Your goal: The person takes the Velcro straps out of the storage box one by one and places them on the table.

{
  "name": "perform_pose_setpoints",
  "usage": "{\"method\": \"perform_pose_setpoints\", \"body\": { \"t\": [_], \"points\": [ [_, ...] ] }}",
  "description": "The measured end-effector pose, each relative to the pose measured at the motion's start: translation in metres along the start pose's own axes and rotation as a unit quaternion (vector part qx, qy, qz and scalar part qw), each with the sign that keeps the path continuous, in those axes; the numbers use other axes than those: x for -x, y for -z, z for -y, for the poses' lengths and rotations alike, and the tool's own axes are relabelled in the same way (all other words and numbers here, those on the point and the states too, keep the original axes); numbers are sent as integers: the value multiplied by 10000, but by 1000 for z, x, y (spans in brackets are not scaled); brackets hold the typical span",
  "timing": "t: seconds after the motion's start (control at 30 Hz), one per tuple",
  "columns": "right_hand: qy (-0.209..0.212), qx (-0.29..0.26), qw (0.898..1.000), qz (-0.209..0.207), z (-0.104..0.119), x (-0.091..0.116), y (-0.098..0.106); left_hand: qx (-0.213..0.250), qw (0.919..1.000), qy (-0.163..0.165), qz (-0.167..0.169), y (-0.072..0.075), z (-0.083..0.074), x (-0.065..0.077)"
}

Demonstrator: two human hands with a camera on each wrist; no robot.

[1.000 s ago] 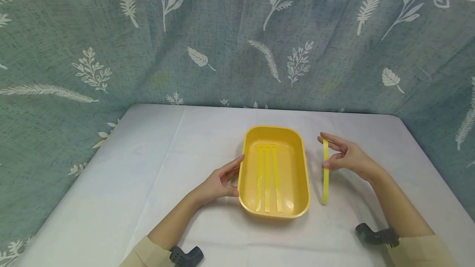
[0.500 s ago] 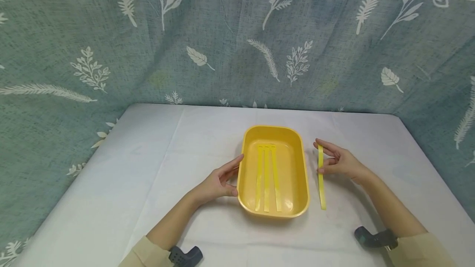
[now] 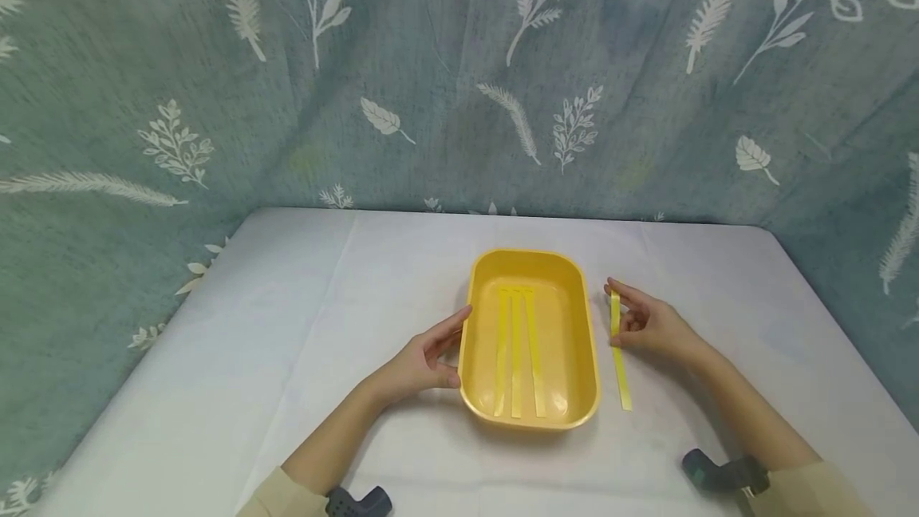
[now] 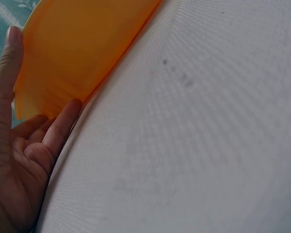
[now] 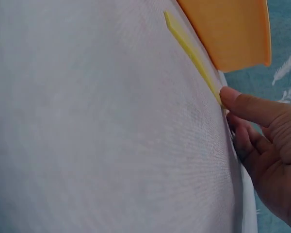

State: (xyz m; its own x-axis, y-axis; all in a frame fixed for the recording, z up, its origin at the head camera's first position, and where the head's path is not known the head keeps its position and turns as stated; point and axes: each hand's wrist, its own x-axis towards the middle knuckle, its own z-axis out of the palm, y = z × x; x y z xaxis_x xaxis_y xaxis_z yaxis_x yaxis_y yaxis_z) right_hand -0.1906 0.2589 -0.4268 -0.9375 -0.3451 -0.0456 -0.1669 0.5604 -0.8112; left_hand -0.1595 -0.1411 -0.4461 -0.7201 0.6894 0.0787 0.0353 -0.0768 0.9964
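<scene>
A yellow plastic tray with rounded corners and raised walls stands on the white-covered table. Three thin yellow strips lie side by side lengthwise on its floor. My left hand rests against the tray's left side, fingers and thumb spread along the wall; in the left wrist view its fingertips touch the outer wall low down. To the right of the tray, my right hand pinches another flat yellow strip, its lower end pointing toward the front. The right wrist view has this strip close over the cloth.
White cloth covers the table. A green-blue curtain with white leaf prints hangs behind the back edge and along the left. Dark wrist-worn devices sit on both forearms near the sleeves.
My right hand has come slightly left and toward the front with the strip, nearer the tray. The strip's lower end now slants to the right. My left hand and the tray stay in place.
</scene>
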Motion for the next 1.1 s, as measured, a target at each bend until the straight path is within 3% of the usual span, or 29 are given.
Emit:
{"method": "perform_pose_setpoints", "body": {
  "t": [0.3, 0.4, 0.8, 1.1],
  "points": [
    [85, 1124, 9932, -293, 0, 2, 2, -36, 10000, 67, -10, -2, -2, -1],
    [125, 1249, 9914, -383, -1, 2, 3, -15, 9999, 102, -6, -1, -2, 0],
    [-173, 1137, 9929, -309, 0, -2, 4, 136, 9999, 21, 27, -1, 1, -2],
    [-426, 459, 9978, -238, 7, -4, 6, 189, 9997, -165, 71, -1, 2, -2]
  ]
}}
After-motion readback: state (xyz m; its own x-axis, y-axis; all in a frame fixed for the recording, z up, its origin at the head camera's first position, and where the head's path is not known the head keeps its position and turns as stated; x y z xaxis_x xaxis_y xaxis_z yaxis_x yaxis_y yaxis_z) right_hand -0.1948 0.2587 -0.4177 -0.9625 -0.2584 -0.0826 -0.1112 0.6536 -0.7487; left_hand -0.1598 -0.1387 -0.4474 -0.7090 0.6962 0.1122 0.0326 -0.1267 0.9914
